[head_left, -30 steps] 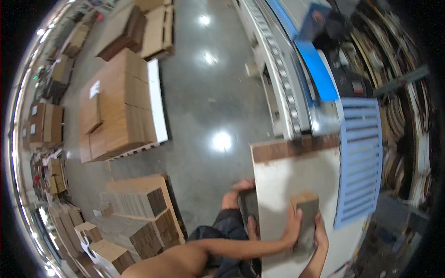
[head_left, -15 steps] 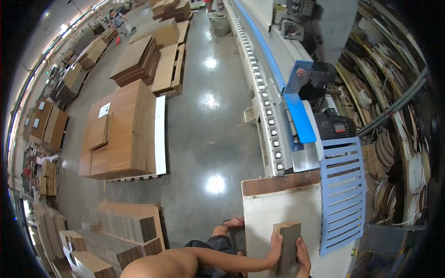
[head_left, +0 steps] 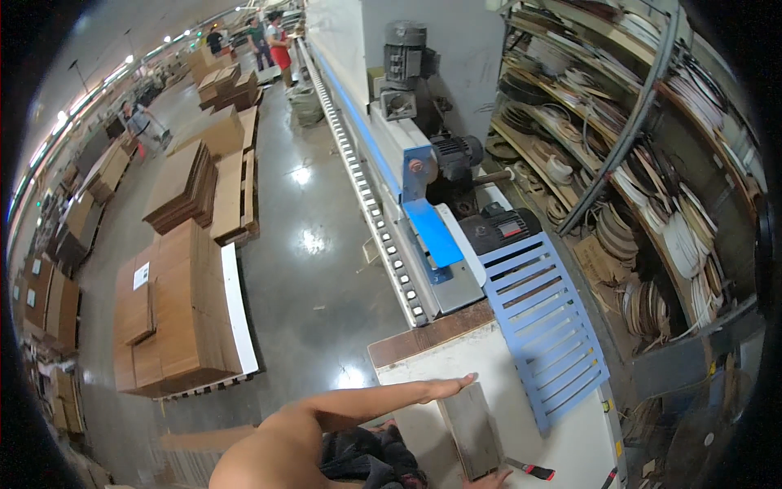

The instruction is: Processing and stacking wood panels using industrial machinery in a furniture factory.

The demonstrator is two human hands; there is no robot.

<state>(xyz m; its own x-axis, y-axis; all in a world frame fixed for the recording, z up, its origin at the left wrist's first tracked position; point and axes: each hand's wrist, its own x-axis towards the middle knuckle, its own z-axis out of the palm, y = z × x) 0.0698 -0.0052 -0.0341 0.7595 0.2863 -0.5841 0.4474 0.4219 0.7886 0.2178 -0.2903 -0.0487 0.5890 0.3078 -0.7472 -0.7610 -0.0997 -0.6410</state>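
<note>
A long, narrow grey-brown wooden block (head_left: 472, 430) lies on the white tabletop (head_left: 511, 401), slanting away from me. I cannot tell whether it is one piece or a stack of strips. My left hand (head_left: 446, 389) reaches across and is set against its far end, with part of the fingers hidden. At the near end, my right hand (head_left: 489, 479) has its fingers about the block and is cut off by the lower edge. Just beside the right hand lies a cutter with a red and black handle (head_left: 538, 471).
Ahead stands a long machine with a roller track (head_left: 383, 253) and a blue guard (head_left: 434, 232). A blue slatted rack (head_left: 546, 326) borders the table's right. Shelves of coiled edging strips (head_left: 619, 155) stand beyond. Pallets of brown boards (head_left: 183, 310) stand left; several people are far off.
My view has swung to the right. My left hand has moved from the block's side to its far end, my right hand to its near end. The cutter has come into view.
</note>
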